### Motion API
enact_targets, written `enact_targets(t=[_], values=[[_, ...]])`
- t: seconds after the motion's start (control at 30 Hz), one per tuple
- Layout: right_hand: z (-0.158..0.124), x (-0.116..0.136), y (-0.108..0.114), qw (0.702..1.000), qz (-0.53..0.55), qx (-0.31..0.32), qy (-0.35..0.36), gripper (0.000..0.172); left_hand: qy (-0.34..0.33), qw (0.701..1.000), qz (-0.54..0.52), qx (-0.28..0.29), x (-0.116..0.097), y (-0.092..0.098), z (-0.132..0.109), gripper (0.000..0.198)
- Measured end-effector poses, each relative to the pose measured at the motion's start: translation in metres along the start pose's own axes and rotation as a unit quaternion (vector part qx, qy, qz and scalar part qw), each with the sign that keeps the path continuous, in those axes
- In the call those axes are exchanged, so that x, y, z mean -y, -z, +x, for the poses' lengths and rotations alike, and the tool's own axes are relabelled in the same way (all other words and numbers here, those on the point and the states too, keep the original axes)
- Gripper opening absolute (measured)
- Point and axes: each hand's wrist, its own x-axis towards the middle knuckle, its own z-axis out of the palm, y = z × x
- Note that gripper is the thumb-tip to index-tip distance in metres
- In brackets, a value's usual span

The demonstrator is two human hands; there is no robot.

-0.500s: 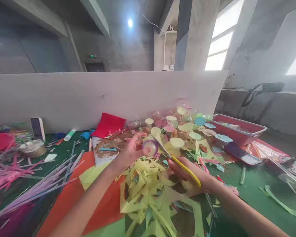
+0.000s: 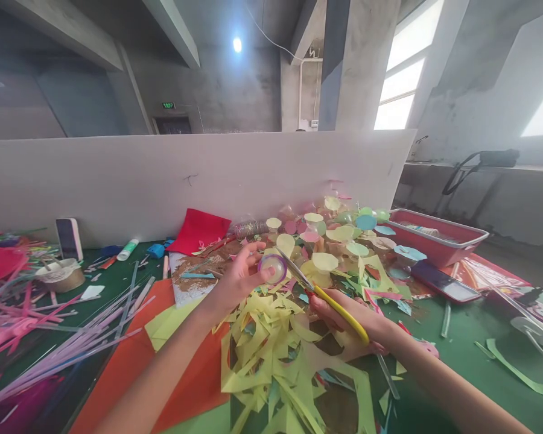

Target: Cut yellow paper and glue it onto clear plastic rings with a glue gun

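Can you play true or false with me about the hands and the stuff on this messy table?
1. The right hand holds yellow-handled scissors. True.
2. The left hand is empty. False: it holds a round purple-rimmed piece.
3. A red tray sits to the right of both hands. True.
4. The phone on the far left lies flat. False: it stands up against the white board.

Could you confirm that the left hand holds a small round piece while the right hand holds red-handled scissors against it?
Not quite: the scissors have yellow handles, not red, as the head view shows. The left hand does hold the small round piece, and the right hand holds the scissors against it.
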Motion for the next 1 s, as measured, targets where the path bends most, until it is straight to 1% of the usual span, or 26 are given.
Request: enact_targets(t=[0.13,0.3,0.47,0.63,0.8,0.93,1.0], values=[[0.001,-0.004,0.002,1.0,-0.02,0.021,-0.001,0.049,0.002,1.0,0.002,0.007,0.0,0.001,-0.001,0.059],[0.003,-0.008,0.001,0.999,-0.024,0.028,-0.005,0.048,0.007,1.0,0.014,0.018,-0.002,0.002,-0.003,0.06],[0.005,-0.011,-0.001,0.998,-0.031,0.009,-0.057,0.051,0.011,1.0,0.026,0.013,-0.003,0.003,-0.001,0.063],[0.006,-0.015,-0.003,0.998,-0.005,-0.01,-0.065,0.05,0.011,1.0,0.021,0.007,0.002,0.006,0.001,0.06],[0.006,-0.013,-0.004,0.995,0.054,-0.007,-0.081,0.051,0.018,1.0,0.014,-0.017,0.004,0.006,0.001,0.054],[0.006,-0.01,-0.005,0.995,0.06,-0.029,-0.079,0.054,0.015,0.999,-0.012,-0.025,0.004,0.003,0.001,0.049],[0.006,-0.009,-0.004,0.994,0.061,-0.029,-0.083,0.055,0.012,0.999,-0.022,-0.028,0.003,0.002,0.0,0.049]])
